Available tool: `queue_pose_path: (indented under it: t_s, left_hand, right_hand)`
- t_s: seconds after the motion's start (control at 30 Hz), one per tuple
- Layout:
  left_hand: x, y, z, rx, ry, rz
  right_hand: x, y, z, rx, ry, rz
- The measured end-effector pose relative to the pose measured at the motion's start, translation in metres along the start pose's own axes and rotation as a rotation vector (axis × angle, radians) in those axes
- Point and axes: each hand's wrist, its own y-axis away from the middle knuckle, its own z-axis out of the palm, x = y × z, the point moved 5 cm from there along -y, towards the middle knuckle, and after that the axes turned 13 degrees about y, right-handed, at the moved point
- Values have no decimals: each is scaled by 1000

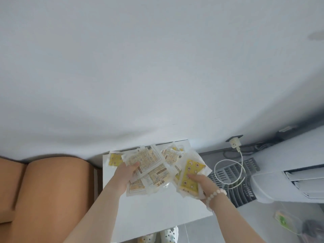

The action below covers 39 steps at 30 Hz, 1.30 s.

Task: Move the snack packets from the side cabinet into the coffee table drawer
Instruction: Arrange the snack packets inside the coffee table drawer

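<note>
Several yellow-and-white snack packets (154, 165) lie in a loose heap on the white top of the side cabinet (157, 213), against the wall. My left hand (126, 172) grips a white printed packet (142, 158) at the heap's left side. My right hand (198, 181), with a bead bracelet at the wrist, holds a small stack topped by a yellow packet (192, 174) at the heap's right edge. No coffee table or drawer is in view.
A tan sofa (43, 190) stands left of the cabinet. On the right are a white wall charger (234, 142) with a looped cable (228, 172), a grey slatted crate (233, 179) and a white appliance (289, 176). The grey floor lies below.
</note>
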Motion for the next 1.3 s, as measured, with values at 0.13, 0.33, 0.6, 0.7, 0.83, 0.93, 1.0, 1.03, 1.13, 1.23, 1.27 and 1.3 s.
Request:
queue_pose_path:
  t_s: [0.13,0.33,0.6,0.7,0.83,0.93,1.0,1.03,1.13,1.23,1.27,1.3]
  left_hand:
    - [19,22,8,-51,9,11]
    - [53,53,-8,-50,158,62]
    - [53,106,-54,95,381,152]
    - [36,128,-70,170,449,182]
    - [3,166,-107,307,537,231]
    - [-27,197,-141,414,648,243]
    - [-48,220,-165,480,735,256]
    - [-56,229,-174,499,766,259]
    - [-87,261,-198,572,852,270]
    - [-118,291,-213,616,933,294]
    - [-129,301,-218,635,951,293]
    - [-141,310,-222,658,968,289]
  right_hand:
    - [-42,35,11,-166,-201,-145]
    - [-79,56,28,-162,-203,-207]
    - [-134,78,72,-328,41,-275]
    - [-134,82,96,-430,161,-277]
    - [-116,82,138,-531,364,-219]
    - [-95,95,178,-610,535,-169]
    - [-74,109,207,-687,630,-138]
    - [-67,115,217,-703,657,-134]
    - [-34,130,247,-787,743,-88]
    - [-2,148,272,-834,882,-48]
    - [9,157,279,-852,914,-30]
    - [21,167,286,-871,941,-7]
